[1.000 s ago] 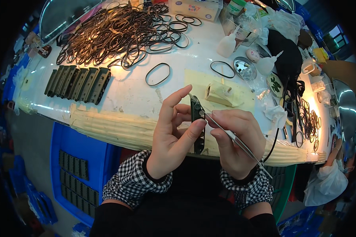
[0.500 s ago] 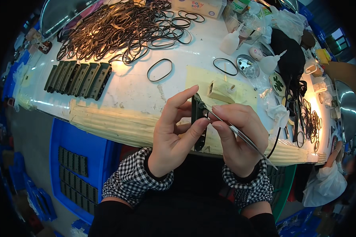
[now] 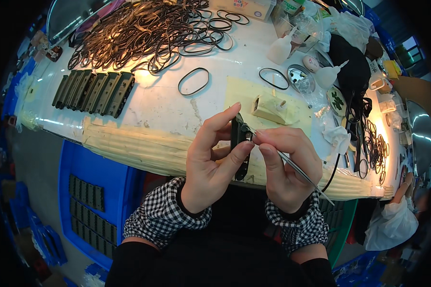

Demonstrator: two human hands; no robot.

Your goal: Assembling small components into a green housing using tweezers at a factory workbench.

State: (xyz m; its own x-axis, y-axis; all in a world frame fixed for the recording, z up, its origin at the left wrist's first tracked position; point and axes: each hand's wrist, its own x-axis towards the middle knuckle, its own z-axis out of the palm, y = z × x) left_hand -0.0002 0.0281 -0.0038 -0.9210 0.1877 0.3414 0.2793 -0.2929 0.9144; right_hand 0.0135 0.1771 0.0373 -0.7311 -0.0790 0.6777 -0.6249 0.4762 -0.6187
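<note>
Above the table's front edge, my left hand (image 3: 209, 165) is closed round a narrow dark green part (image 3: 241, 171), holding it upright between thumb and fingers. Small round fittings show on its right side near the top. My right hand (image 3: 293, 165) pinches a pair of metal tweezers (image 3: 305, 178). Their tips reach the upper end of the dark part, beside the left thumb; whether they grip anything there is too small to tell. Just beyond the hands lies a cream-coloured block (image 3: 275, 111) on a yellow sheet (image 3: 239, 91).
A row of similar green parts (image 3: 93, 93) stands at left on the white table. Behind lies a heap of black rubber bands (image 3: 134, 36), with one loose band (image 3: 193, 81) nearer. A blue tray (image 3: 122, 210) holds more parts below left. A round dish (image 3: 301, 79) and white squeeze bottles (image 3: 278, 50) are at right.
The right hand and tweezers have shifted very slightly left, and the tweezers' tips sit a little differently on the part. The left hand keeps its hold.
</note>
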